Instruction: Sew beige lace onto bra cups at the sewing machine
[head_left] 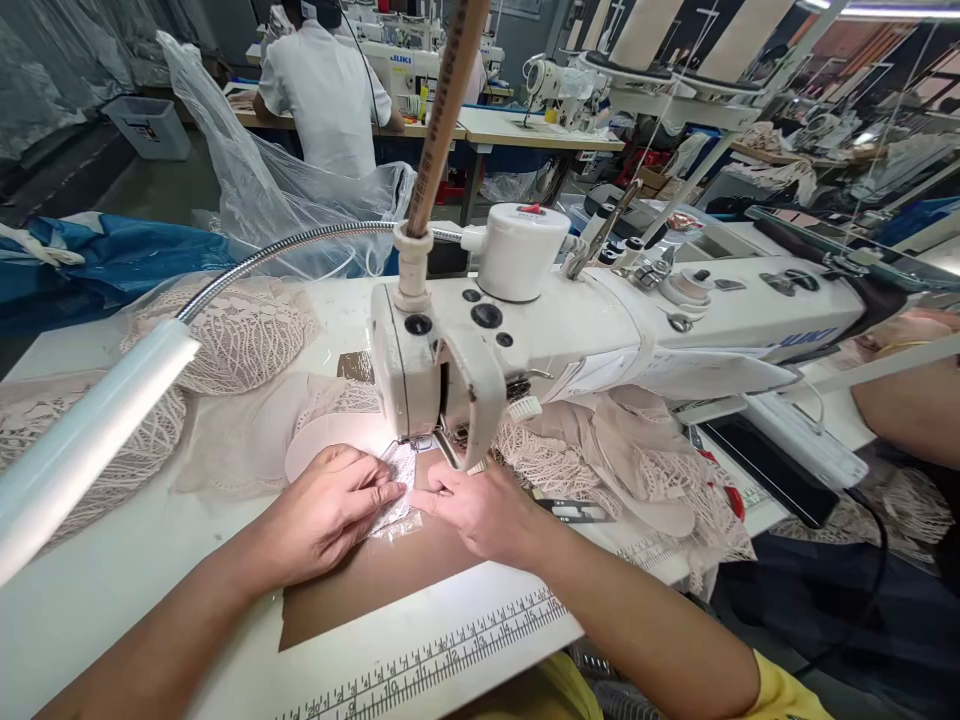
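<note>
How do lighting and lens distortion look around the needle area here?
Head view, centre: a bright, nearly blown-out patch falls on the lace piece between the left hand and right hand, both sharp. Head view, edges: wide-angle stretch enlarges the lamp tube and seems to bend the sewing machine.

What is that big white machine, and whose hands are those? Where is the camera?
That is a sewing machine. The camera sits on the person's head and looks down, so you see their own two hands. The left hand and the right hand press on a small lacy piece of cloth right under the machine. More lacy cloth lies piled on the white table, a ruler strip runs along its front edge, and a long lamp reaches in from the left. Another person sits farther back.
</note>
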